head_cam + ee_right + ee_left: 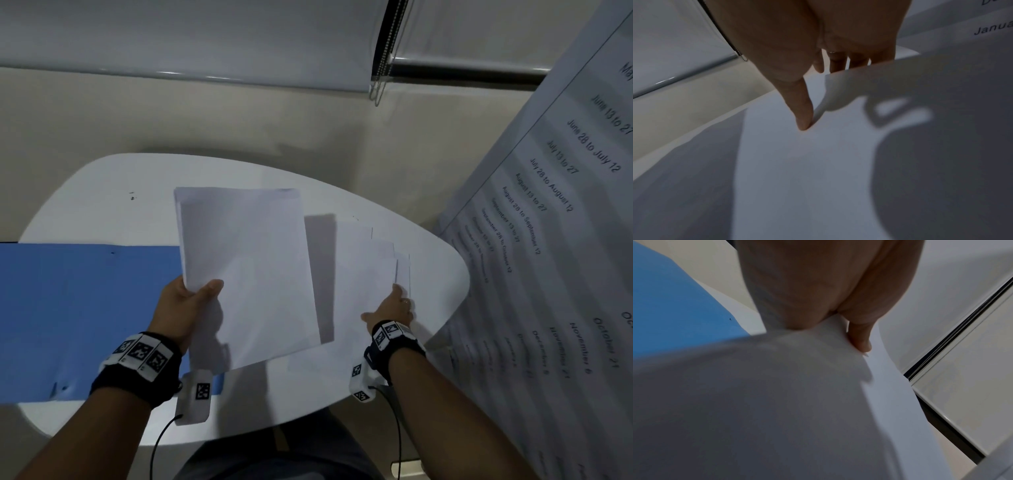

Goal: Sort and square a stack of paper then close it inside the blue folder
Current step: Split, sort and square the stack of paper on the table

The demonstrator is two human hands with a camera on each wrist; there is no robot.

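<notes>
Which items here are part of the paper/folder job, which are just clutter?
Job:
- held paper stack, gripped by left hand
- loose sheets on table, under right hand
- blue folder

Not job:
- date chart
- window blind

A white paper stack is tilted up above the table's middle. Loose white sheets lie fanned to its right. The blue folder lies open, flat, on the left.

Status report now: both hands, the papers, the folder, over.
Left hand grips the paper stack, lifted off the table. Right hand lifting a loose sheet by its edge. Blue folder open, unobstructed.
</notes>
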